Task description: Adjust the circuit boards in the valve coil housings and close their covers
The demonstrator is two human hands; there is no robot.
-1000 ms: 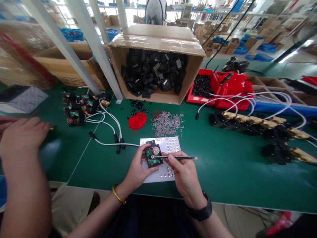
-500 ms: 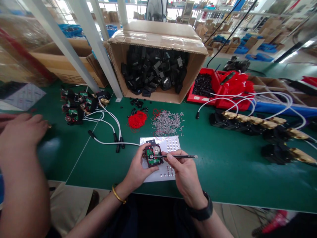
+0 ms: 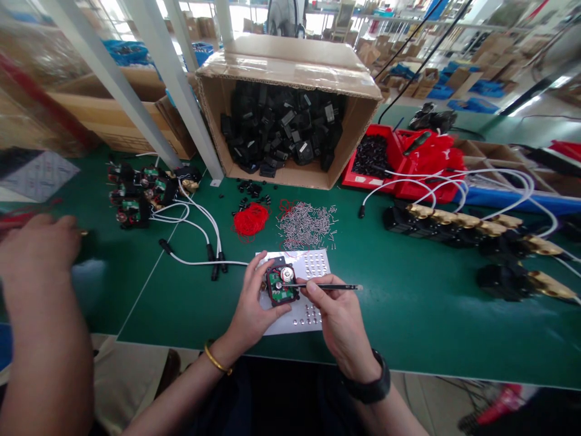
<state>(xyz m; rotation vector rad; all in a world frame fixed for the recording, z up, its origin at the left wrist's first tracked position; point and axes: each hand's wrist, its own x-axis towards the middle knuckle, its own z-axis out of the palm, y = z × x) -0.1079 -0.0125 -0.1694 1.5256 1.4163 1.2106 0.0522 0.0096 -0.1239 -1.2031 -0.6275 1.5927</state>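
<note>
My left hand (image 3: 255, 301) grips a small square black housing (image 3: 282, 293) with a green circuit board and a round metal part inside, its thumb at the lower edge. Between the thumb and fingers of my right hand (image 3: 334, 309) is a thin dark tool (image 3: 339, 286), whose narrow tip reaches over the board. Under the housing lies a white sheet (image 3: 285, 326) bearing rows of small shiny round pieces. A white cable (image 3: 213, 263) runs left from beside the housing to a black connector.
Behind lie a pile of screws (image 3: 306, 225) and red rings (image 3: 251, 220). A cardboard box (image 3: 290, 65) holds black parts. Brass-fitted units (image 3: 508, 281) stand right, near red bins (image 3: 368, 181). Open assemblies (image 3: 134, 209) lie left, near another person's hand (image 3: 40, 248).
My left index finger has lifted slightly off the housing's top corner. The other person's hand has shifted a little left. My right hand and the tool have barely moved.
</note>
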